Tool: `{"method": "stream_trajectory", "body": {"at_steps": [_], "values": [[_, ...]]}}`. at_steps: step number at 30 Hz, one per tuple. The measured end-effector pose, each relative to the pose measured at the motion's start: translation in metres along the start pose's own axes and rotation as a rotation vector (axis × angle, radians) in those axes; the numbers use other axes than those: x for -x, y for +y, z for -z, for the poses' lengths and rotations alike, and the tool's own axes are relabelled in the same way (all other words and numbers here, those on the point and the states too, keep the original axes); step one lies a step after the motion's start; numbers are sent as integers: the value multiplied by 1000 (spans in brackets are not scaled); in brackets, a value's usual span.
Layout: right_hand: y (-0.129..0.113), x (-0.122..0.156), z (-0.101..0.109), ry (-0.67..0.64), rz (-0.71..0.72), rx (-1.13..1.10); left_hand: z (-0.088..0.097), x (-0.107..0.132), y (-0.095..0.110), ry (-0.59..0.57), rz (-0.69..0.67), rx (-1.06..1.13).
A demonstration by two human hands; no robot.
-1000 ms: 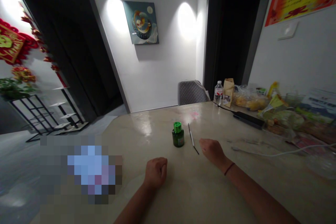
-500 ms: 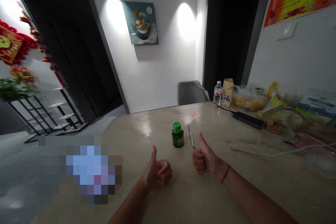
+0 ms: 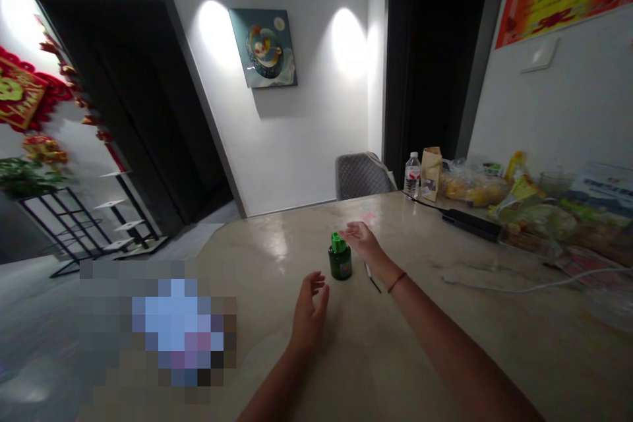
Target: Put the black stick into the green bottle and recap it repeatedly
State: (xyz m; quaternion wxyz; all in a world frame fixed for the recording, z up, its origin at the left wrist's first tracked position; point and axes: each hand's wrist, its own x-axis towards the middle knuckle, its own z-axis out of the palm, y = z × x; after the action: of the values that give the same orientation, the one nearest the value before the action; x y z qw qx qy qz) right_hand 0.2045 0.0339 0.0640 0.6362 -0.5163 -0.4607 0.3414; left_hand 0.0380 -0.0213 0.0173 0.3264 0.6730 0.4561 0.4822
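Observation:
A small dark green bottle (image 3: 340,265) with a bright green cap (image 3: 338,243) stands upright on the table (image 3: 267,290). My right hand (image 3: 361,239) is open beside the cap, its fingertips at the cap's right edge; whether they touch is hard to tell. Left of the bottle and nearer to me, my left hand (image 3: 311,310) is open and empty, thumb and fingers apart in a loose curve. A thin stick (image 3: 374,280), white with a dark end, lies right of the bottle, partly hidden under my right hand and wrist.
Along the right side are a water bottle (image 3: 412,175), a paper bag (image 3: 431,175), a black device (image 3: 471,225), bagged food (image 3: 475,190) and a white cable (image 3: 514,290). A grey chair (image 3: 364,177) stands at the far edge. A blurred patch (image 3: 175,323) covers the left.
Both hands were fists with thumbs up; their fingers have opened. My right hand has moved forward and left to the cap, my left hand slightly towards the bottle.

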Motion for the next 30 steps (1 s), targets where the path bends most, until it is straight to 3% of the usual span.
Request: {"method": "stream_trajectory", "body": {"at_steps": [5,10,15,20,24,30], "values": [[16,-4,-20,-27,41,244,0,-2,-25,32,87,-43],[16,2,-13,-65,134,409,1,-3,-31,30,106,-88],[4,4,-5,-130,183,481,3,-2,-28,44,86,-169],[-14,13,2,-312,194,462,3,-2,-18,11,89,-200],[-33,23,3,-431,161,384,1,2,-11,7,12,-210],[-50,32,-1,-464,191,394,0,10,-3,8,-68,-150]]}}
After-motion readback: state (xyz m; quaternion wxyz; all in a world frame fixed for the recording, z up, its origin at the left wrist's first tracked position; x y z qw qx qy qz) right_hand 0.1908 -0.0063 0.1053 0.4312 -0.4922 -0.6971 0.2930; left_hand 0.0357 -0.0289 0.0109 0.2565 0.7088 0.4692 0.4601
